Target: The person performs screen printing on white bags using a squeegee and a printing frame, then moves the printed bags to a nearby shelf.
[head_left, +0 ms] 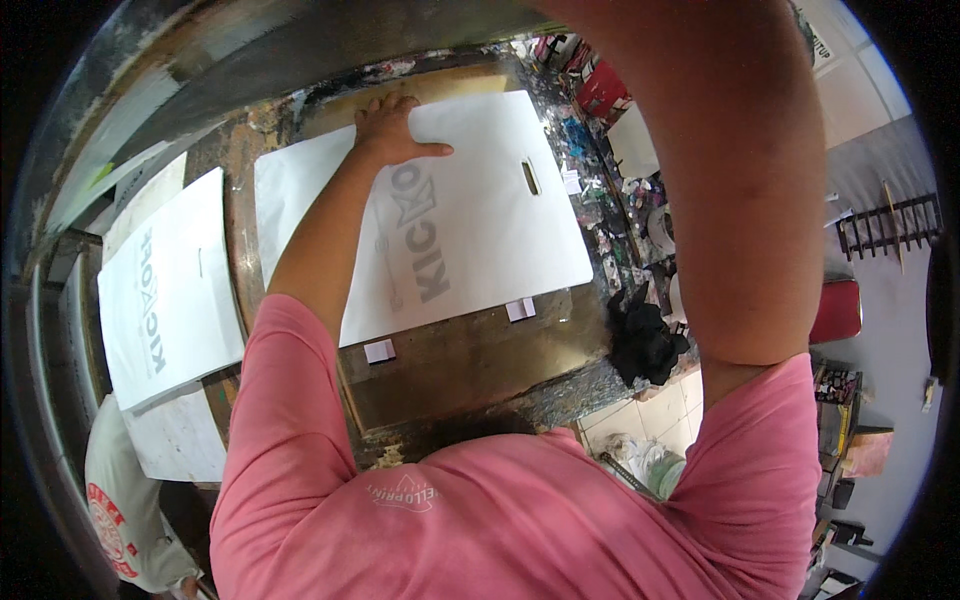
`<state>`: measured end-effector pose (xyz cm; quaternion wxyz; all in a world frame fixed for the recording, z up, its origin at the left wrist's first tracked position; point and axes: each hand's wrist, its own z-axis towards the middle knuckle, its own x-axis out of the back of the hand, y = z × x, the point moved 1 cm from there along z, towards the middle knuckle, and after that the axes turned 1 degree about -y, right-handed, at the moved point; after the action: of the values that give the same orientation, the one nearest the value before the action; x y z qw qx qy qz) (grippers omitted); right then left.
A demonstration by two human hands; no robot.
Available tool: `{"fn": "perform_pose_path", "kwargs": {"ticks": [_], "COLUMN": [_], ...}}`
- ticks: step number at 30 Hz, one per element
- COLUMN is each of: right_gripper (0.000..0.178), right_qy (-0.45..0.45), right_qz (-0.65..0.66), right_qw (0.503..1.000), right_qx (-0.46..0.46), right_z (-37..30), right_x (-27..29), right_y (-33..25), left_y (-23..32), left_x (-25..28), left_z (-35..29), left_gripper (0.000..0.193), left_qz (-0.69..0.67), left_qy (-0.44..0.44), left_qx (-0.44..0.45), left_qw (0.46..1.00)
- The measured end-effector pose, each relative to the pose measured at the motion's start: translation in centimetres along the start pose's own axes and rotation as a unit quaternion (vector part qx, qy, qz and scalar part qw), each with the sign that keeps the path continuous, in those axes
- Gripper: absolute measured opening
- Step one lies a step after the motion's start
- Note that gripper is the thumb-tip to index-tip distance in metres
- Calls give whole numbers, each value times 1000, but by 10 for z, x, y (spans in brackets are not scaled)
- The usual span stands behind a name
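A large white flat bag [480, 220] with a slot handle and grey printed lettering lies on a brown board on the worktable. My left hand [385, 132] rests at the bag's far edge, fingers spread and thumb stretched out to the right across the white surface. It grips nothing. My right arm reaches up past the picture's top edge, so the hand at its end is out of sight. Small pale tabs [380, 351] sit on the board along the bag's near edge.
More white bags [175, 285] with the same lettering lie in a pile at the left. A black crumpled cloth [645, 335] hangs at the table's right edge, beside paint-stained clutter. At lower left is another person in a light shirt [125, 500]. A dark frame [240, 75] spans the far side.
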<state>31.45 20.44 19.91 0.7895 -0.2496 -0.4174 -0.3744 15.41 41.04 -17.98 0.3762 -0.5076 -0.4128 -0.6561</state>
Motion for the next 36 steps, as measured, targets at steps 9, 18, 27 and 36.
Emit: {"fn": "perform_pose_path", "kwargs": {"ticks": [9,18,27,36], "right_gripper": [50,47,53,56], "right_qy": [-11,-43,65,-91], "right_qz": [34,5,-25,-2], "right_qw": [998,999,997,993], "right_qx": [42,16,17,-80], "right_z": [5,24,10,24], "right_x": [0,6,-9,2], "right_y": [-20,-38,-48,-57], "left_y": [-3,-76,-147,-139], "left_x": [10,51,66,68], "left_z": [-16,-149,-241,-246], "left_gripper": [120,65,29,25], "left_qz": [11,8,-35,-27], "left_qy": [-19,231,3,63], "left_qx": [22,217,290,223], "left_qw": [1000,948,956,972]}}
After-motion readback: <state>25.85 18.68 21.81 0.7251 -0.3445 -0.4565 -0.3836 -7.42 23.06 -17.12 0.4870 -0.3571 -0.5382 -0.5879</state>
